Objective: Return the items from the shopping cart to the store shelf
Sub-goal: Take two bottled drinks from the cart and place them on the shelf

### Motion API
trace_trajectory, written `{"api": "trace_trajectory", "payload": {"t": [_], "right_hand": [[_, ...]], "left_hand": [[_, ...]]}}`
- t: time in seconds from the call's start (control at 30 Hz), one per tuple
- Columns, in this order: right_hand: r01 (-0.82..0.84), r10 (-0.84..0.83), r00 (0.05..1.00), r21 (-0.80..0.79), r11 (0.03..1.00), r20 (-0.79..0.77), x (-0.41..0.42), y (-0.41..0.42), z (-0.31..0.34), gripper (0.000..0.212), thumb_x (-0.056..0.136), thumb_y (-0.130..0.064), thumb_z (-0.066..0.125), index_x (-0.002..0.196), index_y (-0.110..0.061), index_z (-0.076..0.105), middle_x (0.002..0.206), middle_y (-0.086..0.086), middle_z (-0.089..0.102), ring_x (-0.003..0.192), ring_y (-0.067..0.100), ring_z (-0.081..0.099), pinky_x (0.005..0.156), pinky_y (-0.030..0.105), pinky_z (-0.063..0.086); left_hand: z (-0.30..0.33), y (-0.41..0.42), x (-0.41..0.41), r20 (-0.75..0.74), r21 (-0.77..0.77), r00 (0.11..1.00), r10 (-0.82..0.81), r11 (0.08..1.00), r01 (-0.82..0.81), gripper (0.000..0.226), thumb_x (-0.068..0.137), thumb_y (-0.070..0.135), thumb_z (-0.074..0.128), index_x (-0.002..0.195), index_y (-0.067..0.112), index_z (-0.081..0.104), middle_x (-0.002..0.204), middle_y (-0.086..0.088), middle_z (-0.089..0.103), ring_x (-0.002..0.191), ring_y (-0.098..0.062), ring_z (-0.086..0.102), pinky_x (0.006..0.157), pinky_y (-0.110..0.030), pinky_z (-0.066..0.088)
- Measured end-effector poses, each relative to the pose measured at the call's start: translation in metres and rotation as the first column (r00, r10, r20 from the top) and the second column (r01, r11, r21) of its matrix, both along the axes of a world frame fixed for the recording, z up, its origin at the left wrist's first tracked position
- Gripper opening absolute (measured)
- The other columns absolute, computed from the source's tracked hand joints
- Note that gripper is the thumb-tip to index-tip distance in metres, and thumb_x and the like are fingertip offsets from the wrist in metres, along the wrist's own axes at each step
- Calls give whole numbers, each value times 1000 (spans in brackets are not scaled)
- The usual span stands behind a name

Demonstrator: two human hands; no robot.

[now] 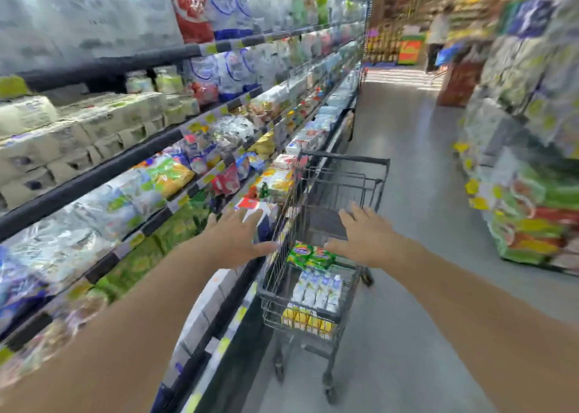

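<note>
Shopping cart (316,287), at 6 o'clock beside the store shelf (131,168), holds green packets (308,256), white cartons (318,290) and partly hidden yellow items (300,317). Left hand (241,237) and right hand (365,240) hover above, fingers spread wide, holding nothing. Shelf labels are blurred.

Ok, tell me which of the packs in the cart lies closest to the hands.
The green snack packs, on top at the cart's far end, between both hands; the white bottles and yellow packs sit lower, nearer the camera.

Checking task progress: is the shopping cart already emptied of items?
No: the shopping cart holds a green packet, white cartons and yellow packs.
</note>
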State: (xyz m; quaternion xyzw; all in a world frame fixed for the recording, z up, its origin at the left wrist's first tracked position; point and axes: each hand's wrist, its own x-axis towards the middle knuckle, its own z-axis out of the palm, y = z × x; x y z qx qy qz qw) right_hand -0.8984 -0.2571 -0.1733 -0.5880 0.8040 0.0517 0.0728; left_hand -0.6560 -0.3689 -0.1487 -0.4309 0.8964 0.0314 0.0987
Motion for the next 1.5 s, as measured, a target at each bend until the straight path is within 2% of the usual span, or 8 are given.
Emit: {"api": "trace_trajectory", "payload": {"t": [0.4, 0.57, 0.73, 0.9, 1.07, 1.2, 1.37, 1.5], "right_hand": [[175, -182, 980, 91, 980, 78, -57, -120, -95, 87, 88, -70, 47, 152, -15, 26, 155, 15, 26, 143, 34, 23, 116, 47, 26], [217, -251, 953, 199, 956, 168, -67, -163, -138, 82, 96, -60, 43, 157, -13, 16, 163, 13, 13, 150, 33, 12, 120, 48, 19], [296, -367, 896, 281, 913, 251, -87, -190, -209, 65, 97, -53, 46, 145, -10, 37, 146, 13, 41, 135, 32, 40, 111, 44, 36], [387, -534, 736, 389, 836, 416, -103, -207, -308, 37, 95, -38, 51, 119, -12, 58, 116, 13, 62, 103, 30, 61, 88, 41, 53], [429, -681, 606, 551, 716, 412, -108, -211, -405, 26, 101, -31, 50, 103, -6, 57, 121, 19, 65, 108, 33, 62, 82, 33, 49], [551, -808, 432, 591, 589, 401, -101, -212, -481, 34, 99, -25, 50, 121, 0, 57, 124, 20, 61, 113, 34, 59, 91, 33, 47], [723, -919, 189, 585, 369, 346, -91, -223, -556, 45, 90, -24, 63, 129, -4, 55, 130, 14, 61, 117, 31, 61, 90, 31, 52], [764, -933, 35, 592, 256, 359, -84, -222, -590, 46, 88, -29, 63, 128, -8, 55, 128, 14, 61, 116, 35, 61, 88, 36, 51]], "left_hand": [[-95, -156, -117, 30, 102, 968, -250, 964, 246, 92, 85, 75, 35, 155, 23, 8, 162, -9, 8, 149, -31, 3, 117, -58, 8], [-154, -210, -160, 59, 199, 941, -333, 928, 316, 89, 86, 73, 35, 155, 23, 10, 162, -10, 11, 149, -30, 8, 118, -59, 8], [-241, -230, -191, 97, 337, 913, -397, 876, 345, 86, 87, 72, 36, 153, 21, 17, 159, -10, 21, 146, -31, 18, 116, -56, 18], [-343, -227, -207, 102, 522, 942, -320, 823, 223, 81, 88, 67, 42, 150, 17, 26, 152, -10, 35, 138, -31, 34, 111, -49, 32], [-442, -224, -212, 170, 662, 970, -174, 749, 19, 72, 92, 57, 46, 147, 12, 32, 148, -11, 39, 134, -30, 39, 108, -40, 37], [-508, -230, -212, 244, 668, 970, -10, 727, -160, 69, 91, 53, 53, 142, 8, 39, 141, -13, 47, 128, -29, 46, 104, -34, 40], [-596, -236, -206, 285, 681, 933, 220, 638, -358, 79, 67, 69, 53, 128, 18, 53, 129, -10, 58, 114, -30, 55, 98, -41, 46], [-610, -232, -211, 358, 719, 852, 383, 469, -513, 76, 83, 41, 69, 140, 4, 34, 137, -17, 47, 121, -34, 51, 96, -38, 45]]}}
